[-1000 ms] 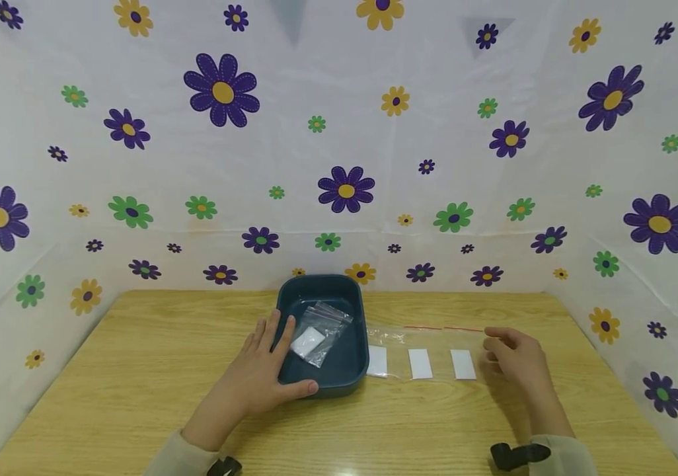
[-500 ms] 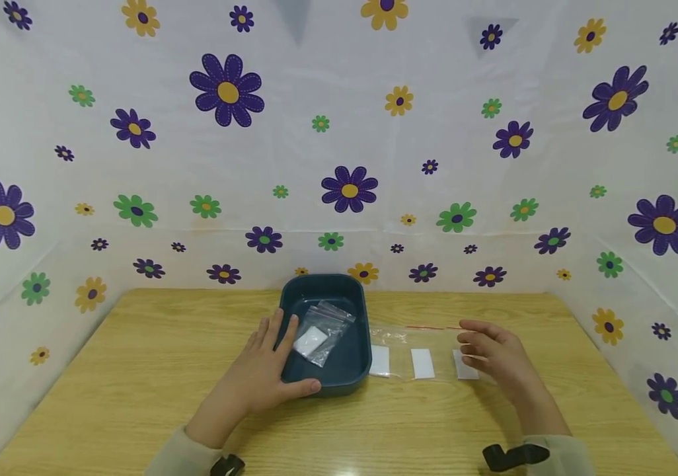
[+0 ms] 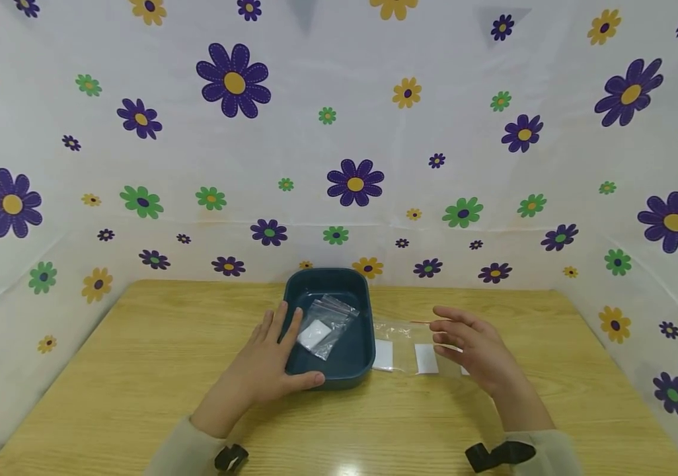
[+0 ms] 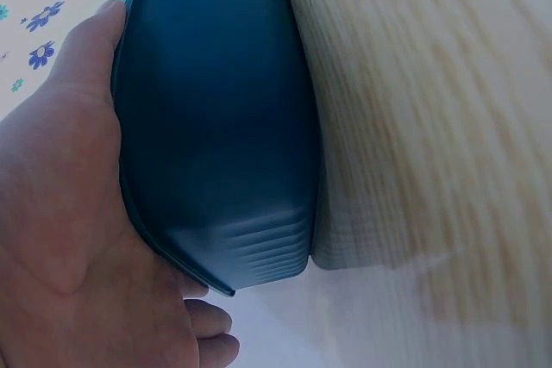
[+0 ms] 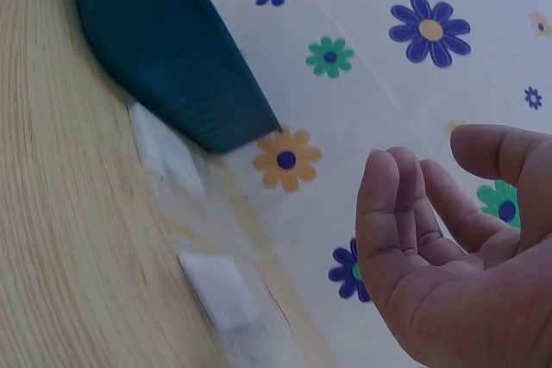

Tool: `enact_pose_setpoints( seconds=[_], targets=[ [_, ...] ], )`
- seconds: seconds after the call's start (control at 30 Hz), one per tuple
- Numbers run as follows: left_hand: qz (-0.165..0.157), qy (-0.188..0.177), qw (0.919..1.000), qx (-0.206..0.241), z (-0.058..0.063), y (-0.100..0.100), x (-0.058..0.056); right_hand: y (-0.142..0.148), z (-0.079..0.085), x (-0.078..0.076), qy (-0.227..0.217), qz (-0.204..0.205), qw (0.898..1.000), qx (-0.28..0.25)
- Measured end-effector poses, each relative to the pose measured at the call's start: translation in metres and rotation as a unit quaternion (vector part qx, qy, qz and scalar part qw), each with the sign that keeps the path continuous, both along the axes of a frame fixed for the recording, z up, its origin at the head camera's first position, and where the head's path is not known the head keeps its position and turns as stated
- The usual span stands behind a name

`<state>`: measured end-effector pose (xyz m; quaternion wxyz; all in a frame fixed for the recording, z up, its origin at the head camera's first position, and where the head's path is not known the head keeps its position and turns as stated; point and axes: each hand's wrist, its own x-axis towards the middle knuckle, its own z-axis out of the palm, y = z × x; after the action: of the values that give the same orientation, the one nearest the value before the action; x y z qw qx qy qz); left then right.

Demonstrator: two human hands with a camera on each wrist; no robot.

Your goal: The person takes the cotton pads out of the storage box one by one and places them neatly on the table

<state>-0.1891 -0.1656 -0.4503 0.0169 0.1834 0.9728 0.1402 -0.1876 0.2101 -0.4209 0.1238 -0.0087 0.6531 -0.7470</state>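
My left hand (image 3: 262, 360) rests spread over the left and near rim of a dark teal tray (image 3: 345, 357); in the left wrist view its fingers lie along the rim. Inside the tray are clear zip bags (image 3: 341, 320), with a white flat piece (image 3: 315, 335) in one. Right of the tray, several clear zip bags lie in a row, each holding a white rectangle (image 3: 426, 359). Above this row hovers my right hand (image 3: 478, 350), fingers loosely bent and holding nothing, as the right wrist view (image 5: 466, 247) confirms. It hides most of the rightmost bag.
Everything stands on a light wooden table (image 3: 184, 344). A white cloth (image 3: 291, 145) with printed flowers hangs behind and along both sides. The tray's right wall is right against the leftmost bag (image 3: 383, 355).
My right hand has left the right end of the bag row, moving left over the bags toward the tray. The left hand stays on the tray. The head view has tilted slightly.
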Motion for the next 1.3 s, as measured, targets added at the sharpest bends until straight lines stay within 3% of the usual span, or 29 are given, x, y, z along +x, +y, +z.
enact_pose_setpoints(
  seconds=[0.17, 0.6, 0.8, 1.1, 1.3],
  targets=[
    [-0.002, -0.004, 1.0, -0.002, 0.001, 0.0, 0.001, -0.016, 0.002, -0.002, -0.02, 0.006, 0.999, -0.044],
    [-0.004, -0.009, 0.9999, -0.005, 0.003, 0.0, -0.001, -0.065, 0.01, -0.011, -0.073, 0.007, 0.992, -0.098],
    [-0.002, -0.011, 0.9999, -0.005, 0.004, 0.0, -0.001, -0.085, 0.011, -0.012, -0.086, 0.024, 0.988, -0.122],
    [-0.006, -0.004, 1.0, -0.001, 0.0, 0.0, -0.001, -0.106, 0.012, -0.012, -0.092, 0.086, 0.982, -0.141],
    [-0.004, -0.004, 1.0, -0.003, 0.0, 0.0, -0.001, -0.118, 0.013, -0.013, -0.103, 0.09, 0.976, -0.168]
  ],
)
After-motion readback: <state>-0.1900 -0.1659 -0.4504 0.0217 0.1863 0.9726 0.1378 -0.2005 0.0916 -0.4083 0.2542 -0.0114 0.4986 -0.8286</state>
